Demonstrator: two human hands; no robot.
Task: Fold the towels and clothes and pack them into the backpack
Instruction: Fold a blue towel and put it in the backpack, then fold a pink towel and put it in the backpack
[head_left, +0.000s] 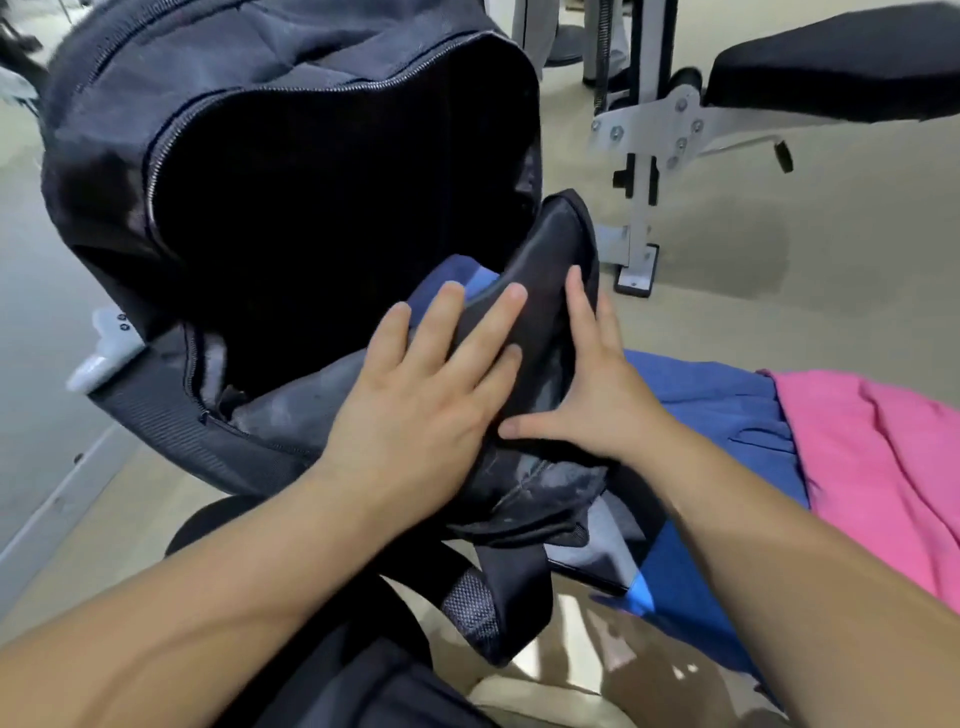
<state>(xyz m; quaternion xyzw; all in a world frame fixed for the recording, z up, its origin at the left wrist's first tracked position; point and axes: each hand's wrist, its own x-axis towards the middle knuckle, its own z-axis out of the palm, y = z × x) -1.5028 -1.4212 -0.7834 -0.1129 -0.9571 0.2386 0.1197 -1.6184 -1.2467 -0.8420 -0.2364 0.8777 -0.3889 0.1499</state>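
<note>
A dark navy backpack (218, 171) lies open in front of me, its main compartment a black hollow ringed by a zipper. My left hand (431, 395) presses flat with straight fingers on the backpack's front flap (540, 270). My right hand (592, 395) lies spread against the same flap from the right, thumb pointing left. A bit of blue cloth (457, 270) shows between the flap and the opening. To the right lie a blue garment (727, 400) and a pink garment (872, 467).
A weight bench with a black pad (841, 67) and a grey metal frame (644, 130) stands at the back right on a beige floor. A backpack strap (483, 613) hangs below my hands. A white plastic part (104, 343) sticks out at the left.
</note>
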